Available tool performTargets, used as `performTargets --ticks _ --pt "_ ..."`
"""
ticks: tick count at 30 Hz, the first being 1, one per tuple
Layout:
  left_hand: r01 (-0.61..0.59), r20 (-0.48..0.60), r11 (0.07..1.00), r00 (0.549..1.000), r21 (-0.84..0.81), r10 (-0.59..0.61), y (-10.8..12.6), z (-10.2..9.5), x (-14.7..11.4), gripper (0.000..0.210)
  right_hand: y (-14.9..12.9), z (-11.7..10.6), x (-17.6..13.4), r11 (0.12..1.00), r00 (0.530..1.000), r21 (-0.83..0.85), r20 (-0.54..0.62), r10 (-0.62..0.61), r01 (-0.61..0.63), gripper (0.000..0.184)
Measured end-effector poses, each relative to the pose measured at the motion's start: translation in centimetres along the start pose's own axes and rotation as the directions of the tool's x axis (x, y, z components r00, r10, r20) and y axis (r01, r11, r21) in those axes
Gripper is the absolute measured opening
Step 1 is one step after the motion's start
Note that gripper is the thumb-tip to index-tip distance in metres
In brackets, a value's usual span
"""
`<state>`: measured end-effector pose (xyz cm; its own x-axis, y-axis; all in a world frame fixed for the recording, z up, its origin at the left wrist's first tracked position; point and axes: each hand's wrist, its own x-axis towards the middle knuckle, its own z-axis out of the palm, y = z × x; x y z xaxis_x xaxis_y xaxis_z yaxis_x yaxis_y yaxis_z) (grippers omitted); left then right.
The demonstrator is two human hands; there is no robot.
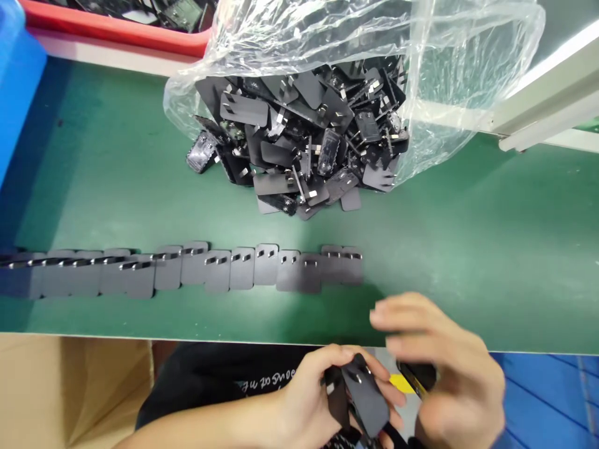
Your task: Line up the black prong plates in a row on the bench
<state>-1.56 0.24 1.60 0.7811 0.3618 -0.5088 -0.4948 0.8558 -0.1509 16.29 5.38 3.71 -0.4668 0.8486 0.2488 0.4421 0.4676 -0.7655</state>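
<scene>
My left hand [334,386] is below the bench's front edge, closed around several black plug covers. A plug cover [365,396] with two metal prongs faces up in it. To its right, my right hand [449,368] is blurred by motion, with its fingers apart and pointing left. A dark object [418,377] shows between those fingers and the thumb; it looks to be behind the hand. On the bench, a row of black plug covers [241,268] with prongs up runs to the left edge, some overlapping.
A heap of black plug parts [304,137] spills from a clear plastic bag [468,81] onto the green bench [468,249]. A red bin [116,28] and a blue bin [19,81] stand at the back left. A cardboard box [103,386] is below the bench.
</scene>
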Motion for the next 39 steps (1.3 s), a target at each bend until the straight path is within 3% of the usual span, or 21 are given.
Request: performTargets --ticks 2,5,7,10,12,15,16,20,24,26,28,30,33,36,39 --pt "-0.022 0.009 0.999 1.000 -0.035 0.022 0.1 -0.2 -0.5 0.037 1.1 1.0 1.7 0.986 0.998 -0.158 -0.055 0.041 -0.049 0.044" --pt "-0.030 0.052 0.998 0.998 -0.060 0.033 0.3 -0.8 -1.3 0.041 2.3 2.0 3.2 0.929 0.998 -0.363 -0.019 0.061 -0.064 0.054" --pt "-0.050 0.090 0.996 0.994 -0.074 0.056 0.5 -1.1 -1.9 0.045 2.3 1.9 2.8 0.953 0.998 -0.296 -0.040 0.049 -0.059 0.052" --pt "-0.068 0.130 0.995 0.988 -0.075 0.077 0.9 -1.2 -2.4 0.044 0.6 1.5 0.5 1.000 0.995 -0.016 -0.095 0.024 -0.025 0.053" --pt "-0.055 0.122 0.996 0.991 -0.071 0.063 1.2 -1.2 -2.7 0.039 -1.2 1.3 -1.3 0.996 0.999 0.085 0.003 -0.034 0.034 0.056" --pt "-0.031 0.099 0.996 0.994 -0.085 0.040 1.4 -1.5 -3.1 0.034 -3.5 1.5 -2.8 0.996 0.967 -0.009 0.239 -0.085 0.090 0.048" --pt "-0.031 0.109 0.996 0.993 -0.085 0.040 1.4 -1.6 -3.2 0.034 -3.8 1.7 -2.8 0.996 0.969 -0.031 0.237 -0.077 0.087 0.045" --pt "-0.043 0.145 0.993 0.988 -0.105 0.059 1.1 -2.3 -3.9 0.037 -2.8 2.6 0.0 1.000 0.998 -0.009 -0.052 0.017 -0.018 0.044" --pt "-0.038 0.077 0.985 0.996 -0.165 0.051 1.1 -2.9 -4.7 0.037 0.3 4.1 3.7 0.940 0.993 -0.325 0.012 0.118 -0.107 0.060" --pt "-0.028 0.071 0.983 0.997 -0.182 0.042 1.4 -3.1 -5.1 0.039 1.5 4.6 4.5 0.922 0.993 -0.378 0.039 0.111 -0.088 0.058" --pt "-0.018 0.098 0.979 0.994 -0.203 0.038 1.7 -3.4 -5.4 0.041 1.8 4.5 4.2 0.938 0.996 -0.334 -0.018 0.088 -0.089 0.053" --pt "-0.012 0.138 0.976 0.989 -0.217 0.042 2.0 -3.6 -5.7 0.043 1.1 4.0 3.2 0.977 0.993 -0.188 -0.079 0.084 -0.098 0.052" --pt "-0.010 0.184 0.977 0.982 -0.213 0.050 2.4 -3.7 -5.9 0.047 -1.7 3.3 1.3 0.996 0.998 0.054 -0.007 0.070 -0.069 0.058" --pt "-0.009 0.177 0.982 0.983 -0.189 0.043 2.9 -3.2 -6.1 0.050 -4.3 3.5 0.4 0.994 0.989 0.103 0.145 0.023 -0.039 0.055" --pt "-0.038 0.218 0.981 0.973 -0.190 0.080 3.2 -2.8 -6.4 0.045 -4.7 4.3 1.7 0.995 0.998 0.090 0.042 0.036 -0.039 0.052"
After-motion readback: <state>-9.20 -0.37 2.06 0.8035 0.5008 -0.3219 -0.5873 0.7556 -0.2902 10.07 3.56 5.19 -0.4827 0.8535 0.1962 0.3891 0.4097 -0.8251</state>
